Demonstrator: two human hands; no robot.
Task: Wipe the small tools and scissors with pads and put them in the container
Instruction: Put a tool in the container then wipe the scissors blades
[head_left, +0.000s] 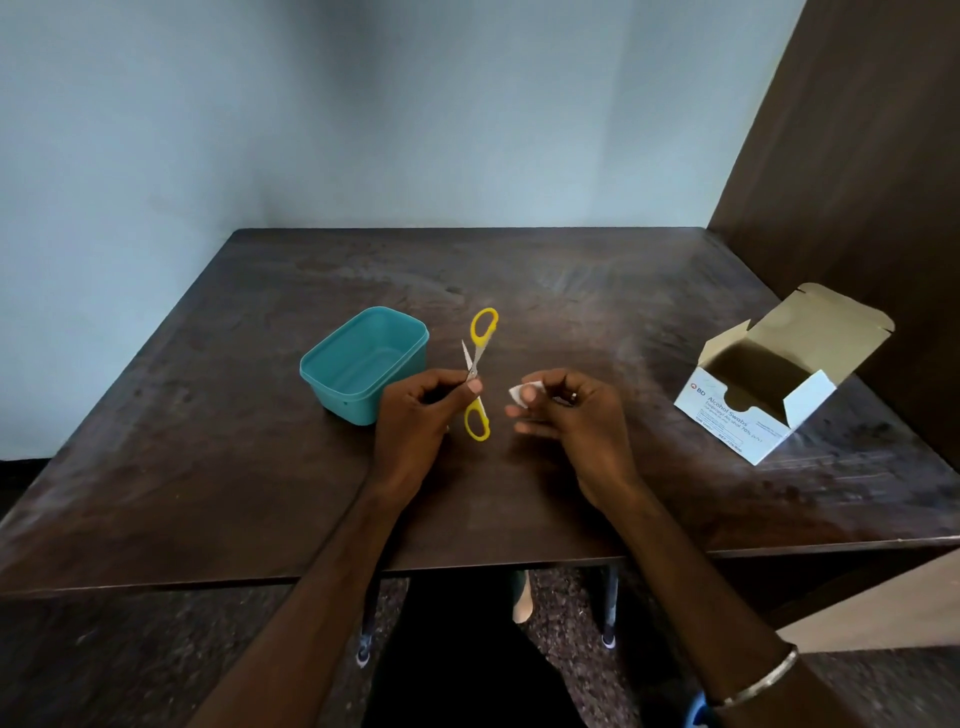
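A blue-green container (363, 364) stands open on the left of a dark table (571, 291); its inside shows no tools, so by appearance nothing has yet been put away. Just right of it, the left hand (415, 415) pinches a pair of yellow-handled scissors (479, 371) at the pivot between thumb and curled fingers, blades spread apart, one handle loop up and away, the other down towards the person. Near it, not touching the scissors, the right hand (571, 415) holds a small white pad (522, 391) in its fingertips, the other fingers loosely bent. The wiping of the scissors appears to be in progress or about to start; placing them in the container remains. No other small tools are in view, so whether any are left cannot be told. At far right an open box of alcohol swabs (779, 379) stands well apart. Nothing lies between the scissors and the container.
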